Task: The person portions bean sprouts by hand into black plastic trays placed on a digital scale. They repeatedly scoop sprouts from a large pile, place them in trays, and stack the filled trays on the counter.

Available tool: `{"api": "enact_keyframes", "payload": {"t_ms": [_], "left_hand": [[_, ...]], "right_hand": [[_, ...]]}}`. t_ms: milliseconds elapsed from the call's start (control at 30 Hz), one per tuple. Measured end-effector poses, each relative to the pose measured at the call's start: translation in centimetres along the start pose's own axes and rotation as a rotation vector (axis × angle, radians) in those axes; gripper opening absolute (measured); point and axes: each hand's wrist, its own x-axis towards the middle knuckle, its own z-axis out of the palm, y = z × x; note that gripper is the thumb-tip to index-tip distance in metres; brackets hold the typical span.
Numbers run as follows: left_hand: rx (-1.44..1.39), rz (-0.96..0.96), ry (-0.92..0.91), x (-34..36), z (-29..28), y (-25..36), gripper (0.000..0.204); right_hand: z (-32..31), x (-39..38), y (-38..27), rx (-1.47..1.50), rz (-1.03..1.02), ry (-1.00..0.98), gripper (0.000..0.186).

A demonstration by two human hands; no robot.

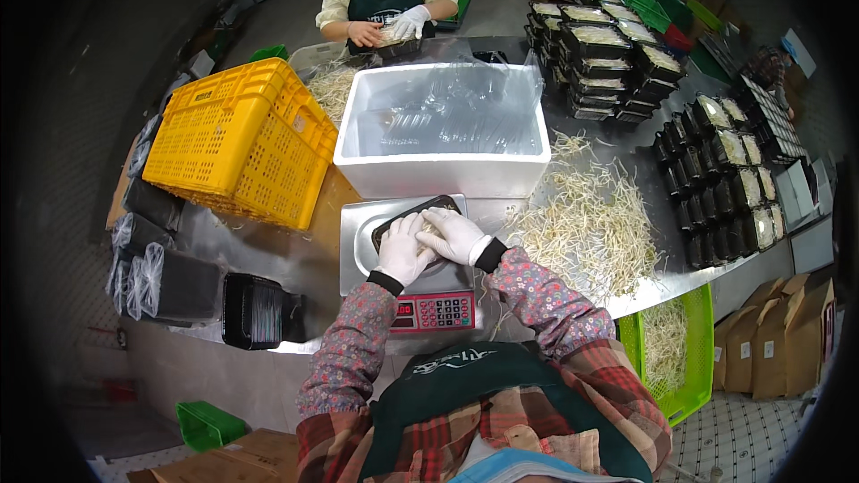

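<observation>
A black plastic tray (383,230) of bean sprouts (430,230) sits tilted on the metal platform of a weighing scale (356,279). My left hand (404,250), in a white glove, is closed over the sprouts from the near left side. From the right, my right hand (455,237), also gloved, presses its fingers onto the same sprouts. Both hands touch the tray's contents, and some fingertips are hidden. The scale's red keypad panel (431,312) faces me. A loose heap of bean sprouts (595,228) lies on the table beside my right forearm.
Beyond the scale stands a white foam box (443,177) with clear plastic inside. Yellow crates (237,148) are at left, above empty black trays (252,309). Filled trays (599,58) are stacked at right. A co-worker (386,9) handles another tray across the table.
</observation>
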Motion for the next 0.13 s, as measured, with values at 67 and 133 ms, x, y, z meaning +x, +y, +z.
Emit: {"api": "enact_keyframes", "payload": {"t_ms": [67,133], "left_hand": [[-0.017,0.036,0.053,-0.4,-0.5,-0.2,0.079],[-0.033,0.022,0.068,-0.7,-0.2,0.0,0.084]], "right_hand": [[-4.1,0.9,-0.5,-0.027,-0.03,0.128,0.055],[-10.4,2.4,0.2,0.027,0.255,0.094,0.054]]}}
